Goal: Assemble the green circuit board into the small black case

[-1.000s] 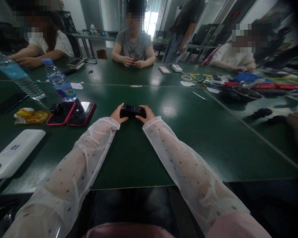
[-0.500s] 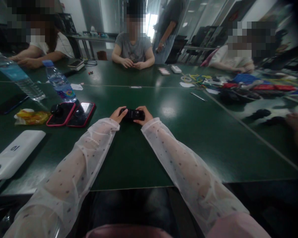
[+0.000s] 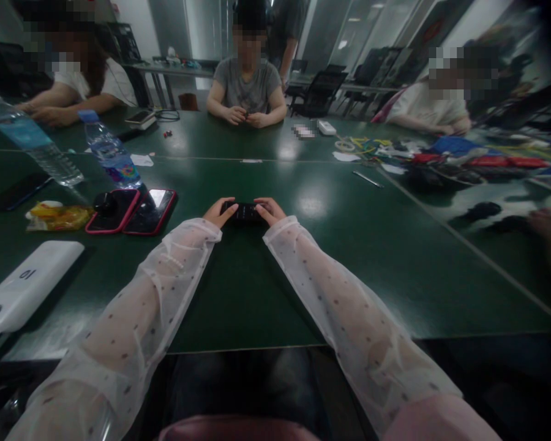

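A small black device (image 3: 245,212), dark-faced with faint markings, is held level just above or on the green table (image 3: 257,288). My left hand (image 3: 219,212) grips its left end, thumb on the face. My right hand (image 3: 270,211) holds the right end, with the thumb laid over the face. The fingers beneath the device are hidden. Sheer white dotted sleeves cover both forearms. To the left of my left hand lie a phone in a pink-red case (image 3: 150,212) and another pink-red cased phone (image 3: 112,211) with a round black object on it.
Two water bottles (image 3: 112,153), a yellow packet (image 3: 59,216) and a white power bank (image 3: 30,285) are at left. A pen (image 3: 368,179) and a pile of cables and red and blue items (image 3: 468,160) lie at right. People sit across the table.
My right thumb has moved from the device's lower edge up onto its face. The standing person in the background has shifted left, behind the seated person in grey.
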`<act>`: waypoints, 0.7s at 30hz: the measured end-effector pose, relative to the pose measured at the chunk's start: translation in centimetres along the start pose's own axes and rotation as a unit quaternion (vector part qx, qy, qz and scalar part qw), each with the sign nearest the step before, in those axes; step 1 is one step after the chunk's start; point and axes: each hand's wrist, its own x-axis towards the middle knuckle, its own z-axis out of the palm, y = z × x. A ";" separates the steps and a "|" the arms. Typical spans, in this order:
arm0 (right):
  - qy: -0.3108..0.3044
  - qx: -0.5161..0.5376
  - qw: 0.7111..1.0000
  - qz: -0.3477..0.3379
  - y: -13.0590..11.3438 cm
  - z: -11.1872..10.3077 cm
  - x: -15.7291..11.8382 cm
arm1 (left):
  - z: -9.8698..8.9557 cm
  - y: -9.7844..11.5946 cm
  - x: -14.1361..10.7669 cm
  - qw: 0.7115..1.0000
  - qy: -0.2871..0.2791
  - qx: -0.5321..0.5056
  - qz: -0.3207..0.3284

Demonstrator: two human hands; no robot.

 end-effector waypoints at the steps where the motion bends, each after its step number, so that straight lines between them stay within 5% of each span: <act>1: 0.010 0.008 1.000 -0.001 -0.1 0.1 0.0 | 0.0 0.1 0.0 1.000 -0.001 0.002 0.000; 15: 0.032 0.090 0.994 0.048 -1.0 -0.1 0.1 | -0.3 -0.3 0.1 1.000 -0.014 0.005 -0.006; 21: 0.055 0.106 0.991 0.063 -2.1 0.3 -0.1 | -0.4 -0.5 -0.1 0.998 -0.027 0.031 0.050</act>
